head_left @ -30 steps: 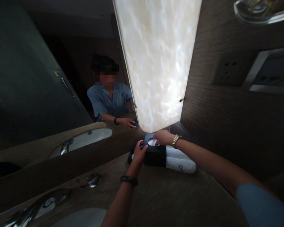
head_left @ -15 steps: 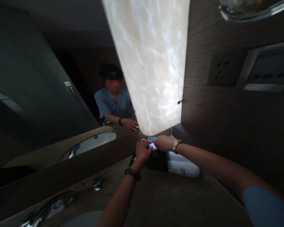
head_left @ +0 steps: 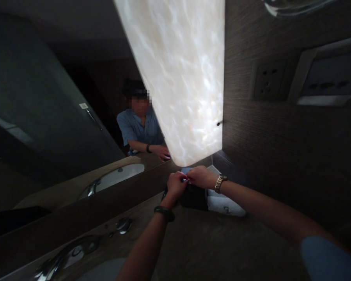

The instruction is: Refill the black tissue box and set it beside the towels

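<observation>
Your left hand [head_left: 177,184] and right hand [head_left: 201,176] both pinch the pale tissue [head_left: 186,178] atop the square black box [head_left: 194,197], beside soft rolled white towels [head_left: 226,205].

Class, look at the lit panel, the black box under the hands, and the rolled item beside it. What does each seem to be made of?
Lit panel: probably backlit onyx or marble-look acrylic, with cloudy veins glowing through. Black box: matte and dark, perhaps leatherette or lacquered wood; too dim to tell. Rolled item: white terry cloth, a soft nap with small embroidery. Both hands rest on the box top.
</observation>
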The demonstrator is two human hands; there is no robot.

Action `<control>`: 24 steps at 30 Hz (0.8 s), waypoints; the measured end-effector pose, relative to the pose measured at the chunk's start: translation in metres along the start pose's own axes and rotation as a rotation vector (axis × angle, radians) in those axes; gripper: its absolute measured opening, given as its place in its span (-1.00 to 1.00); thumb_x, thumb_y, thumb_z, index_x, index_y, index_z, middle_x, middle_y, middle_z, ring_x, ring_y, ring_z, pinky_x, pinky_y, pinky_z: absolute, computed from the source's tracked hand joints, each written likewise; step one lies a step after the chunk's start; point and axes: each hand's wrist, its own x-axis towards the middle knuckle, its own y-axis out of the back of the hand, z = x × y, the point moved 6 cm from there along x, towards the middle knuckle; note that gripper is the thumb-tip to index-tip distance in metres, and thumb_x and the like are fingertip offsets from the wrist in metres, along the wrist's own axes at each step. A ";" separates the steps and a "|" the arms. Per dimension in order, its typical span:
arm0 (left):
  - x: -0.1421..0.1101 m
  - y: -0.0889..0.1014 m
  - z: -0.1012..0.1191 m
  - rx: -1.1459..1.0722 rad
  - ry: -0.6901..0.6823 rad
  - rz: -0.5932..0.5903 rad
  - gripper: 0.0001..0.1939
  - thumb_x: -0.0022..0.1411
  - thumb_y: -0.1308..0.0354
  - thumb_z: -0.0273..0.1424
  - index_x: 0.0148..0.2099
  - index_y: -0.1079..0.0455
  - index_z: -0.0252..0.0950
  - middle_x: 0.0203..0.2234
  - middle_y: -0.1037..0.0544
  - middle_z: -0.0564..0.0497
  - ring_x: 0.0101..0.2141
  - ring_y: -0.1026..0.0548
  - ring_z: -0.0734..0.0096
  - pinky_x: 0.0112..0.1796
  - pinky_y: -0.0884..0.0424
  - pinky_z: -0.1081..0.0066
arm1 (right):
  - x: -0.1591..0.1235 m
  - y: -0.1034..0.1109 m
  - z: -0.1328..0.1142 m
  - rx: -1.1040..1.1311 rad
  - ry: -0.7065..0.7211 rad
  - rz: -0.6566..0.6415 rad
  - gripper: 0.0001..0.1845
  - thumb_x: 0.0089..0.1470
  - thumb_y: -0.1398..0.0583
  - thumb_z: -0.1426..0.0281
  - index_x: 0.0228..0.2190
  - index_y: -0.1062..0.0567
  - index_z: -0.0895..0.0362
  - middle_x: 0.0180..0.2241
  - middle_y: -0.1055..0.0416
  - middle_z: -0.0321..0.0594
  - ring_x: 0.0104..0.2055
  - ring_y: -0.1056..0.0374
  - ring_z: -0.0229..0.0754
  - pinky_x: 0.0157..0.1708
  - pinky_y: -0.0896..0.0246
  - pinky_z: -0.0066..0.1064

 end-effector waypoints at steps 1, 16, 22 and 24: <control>0.001 0.002 -0.001 -0.042 0.027 0.004 -0.91 0.03 -0.33 -0.51 -0.45 -0.62 -0.21 -0.28 -0.63 -0.12 -0.14 -0.48 0.03 -0.01 -0.31 0.13 | -0.001 0.002 0.003 0.036 -0.037 0.032 -0.77 0.30 -0.14 0.36 -0.19 -0.59 0.16 -0.16 -0.60 -0.07 -0.12 -0.52 -0.03 -0.20 -0.25 -0.36; -0.029 0.029 -0.014 -0.497 0.242 0.259 -0.61 0.11 -0.23 -0.60 0.02 -0.53 -0.53 -0.20 -0.59 -0.22 -0.41 -0.43 0.43 -0.30 -0.40 0.39 | 0.008 0.018 0.035 0.568 -0.269 0.498 -0.72 0.13 -0.15 0.23 -0.53 -0.41 0.11 -0.55 -0.41 -0.27 -0.47 -0.29 -0.20 -0.40 -0.05 -0.39; -0.058 0.037 -0.026 -0.501 0.252 0.253 -0.57 0.12 -0.18 -0.63 0.08 -0.45 -0.58 -0.14 -0.54 -0.27 -0.34 -0.45 0.37 -0.18 -0.43 0.33 | 0.018 0.051 0.039 0.832 -0.374 0.588 -0.73 0.00 -0.16 0.23 -0.62 -0.31 0.09 -0.66 -0.23 -0.36 -0.55 -0.18 -0.26 -0.51 -0.05 -0.40; -0.064 0.041 -0.016 -0.507 0.222 0.264 -0.47 0.14 -0.22 -0.54 0.17 -0.37 -0.57 -0.05 -0.51 -0.31 -0.27 -0.48 0.29 -0.13 -0.45 0.27 | 0.014 0.068 0.038 1.082 -0.434 0.685 -0.77 -0.02 -0.19 0.20 -0.47 -0.38 0.11 -0.62 -0.28 -0.40 -0.56 -0.22 -0.26 -0.54 -0.14 -0.41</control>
